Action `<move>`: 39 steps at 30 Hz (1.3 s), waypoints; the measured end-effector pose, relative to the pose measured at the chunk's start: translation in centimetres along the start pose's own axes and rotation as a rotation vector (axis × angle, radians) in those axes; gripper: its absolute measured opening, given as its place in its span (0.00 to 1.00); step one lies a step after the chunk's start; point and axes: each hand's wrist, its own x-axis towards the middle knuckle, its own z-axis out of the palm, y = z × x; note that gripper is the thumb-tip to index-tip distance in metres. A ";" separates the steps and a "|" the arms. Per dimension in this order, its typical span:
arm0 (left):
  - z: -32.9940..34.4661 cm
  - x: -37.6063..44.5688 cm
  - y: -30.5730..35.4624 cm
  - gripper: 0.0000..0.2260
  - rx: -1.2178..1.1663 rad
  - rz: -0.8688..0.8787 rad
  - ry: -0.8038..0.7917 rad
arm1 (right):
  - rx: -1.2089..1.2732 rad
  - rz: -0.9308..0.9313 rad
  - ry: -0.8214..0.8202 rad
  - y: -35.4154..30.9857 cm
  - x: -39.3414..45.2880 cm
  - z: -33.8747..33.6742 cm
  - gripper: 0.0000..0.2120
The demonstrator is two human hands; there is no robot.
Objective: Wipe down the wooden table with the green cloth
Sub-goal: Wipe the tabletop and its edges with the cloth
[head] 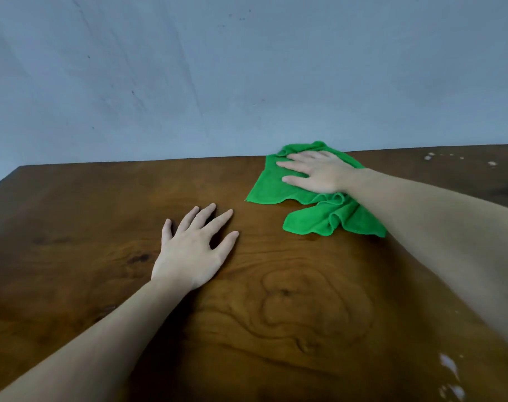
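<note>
Under the right hand's (319, 174) flat fingers (293, 166) lies the green cloth (270, 187) (rumpled).

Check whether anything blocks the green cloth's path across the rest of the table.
Only the left hand, resting flat on the wooden table to the near left of the green cloth. The right hand presses flat on the cloth. Whitish spots lie at the far right; nothing else stands there.

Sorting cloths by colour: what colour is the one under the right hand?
Bright green cloth, plain, clearest in the head view.
</note>
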 end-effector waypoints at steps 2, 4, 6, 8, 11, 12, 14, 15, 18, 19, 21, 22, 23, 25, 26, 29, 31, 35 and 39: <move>-0.1 0.1 0.0 0.29 0.002 -0.002 -0.011 | 0.010 0.116 0.008 1.5 -1.7 0.3 0.32; -0.1 0.0 0.1 0.28 -0.005 -0.001 -0.017 | 0.040 0.269 0.008 2.4 -3.2 0.6 0.33; -0.1 -0.1 0.0 0.28 -0.018 0.002 -0.005 | 0.069 0.413 0.003 2.2 -4.3 0.9 0.33; -0.1 -0.2 -0.1 0.27 -0.029 0.002 0.015 | 0.086 0.497 -0.003 1.0 -5.3 1.1 0.33; 0.1 -0.2 -0.1 0.27 -0.035 0.016 0.031 | 0.084 0.479 -0.010 -2.4 -7.2 1.6 0.33; 0.2 -0.3 -0.1 0.26 -0.043 0.023 0.043 | 0.076 0.450 -0.010 -3.7 -8.0 1.9 0.33; 0.2 -0.6 -0.1 0.24 -0.070 0.042 0.085 | 0.055 0.383 0.004 -6.6 -9.9 2.4 0.33; 0.2 -0.8 -0.1 0.23 -0.082 0.055 0.107 | 0.048 0.346 0.011 -8.0 -11.0 2.6 0.33; -0.1 -2.3 0.4 0.23 -0.137 0.090 0.109 | 0.039 0.200 0.010 -12.0 -15.1 3.3 0.32; -0.2 -3.3 0.8 0.24 -0.153 0.106 0.078 | 0.034 0.135 0.003 -13.2 -16.7 3.5 0.32; -0.1 -5.8 1.6 0.25 -0.135 0.176 0.008 | 0.024 0.014 -0.014 -15.1 -20.0 3.9 0.31; 0.1 -7.3 1.9 0.25 -0.103 0.218 -0.025 | 0.019 -0.027 -0.022 -15.8 -21.6 4.1 0.31; 0.3 -8.7 2.1 0.26 -0.063 0.255 -0.052 | 0.014 -0.053 -0.027 -16.2 -23.2 4.2 0.30; 0.7 -11.4 2.3 0.27 -0.001 0.299 -0.087 | 0.009 -0.069 -0.029 -16.6 -26.0 4.4 0.29; 0.8 -12.5 2.4 0.28 0.017 0.311 -0.100 | 0.016 -0.059 -0.029 -16.7 -27.3 4.4 0.29; 1.0 -16.0 2.2 0.29 0.057 0.355 -0.122 | 0.060 0.085 -0.010 -16.7 -30.5 4.7 0.29; 0.9 -18.0 1.8 0.29 0.080 0.372 -0.123 | 0.082 0.244 0.003 -17.1 -31.7 5.2 0.30; 0.9 -21.0 1.0 0.28 0.062 0.386 -0.113 | 0.098 0.423 -0.015 -19.8 -32.3 5.8 0.32; 1.0 -22.9 0.0 0.26 -0.015 0.398 -0.075 | 0.089 0.366 0.010 -24.7 -34.3 6.6 0.33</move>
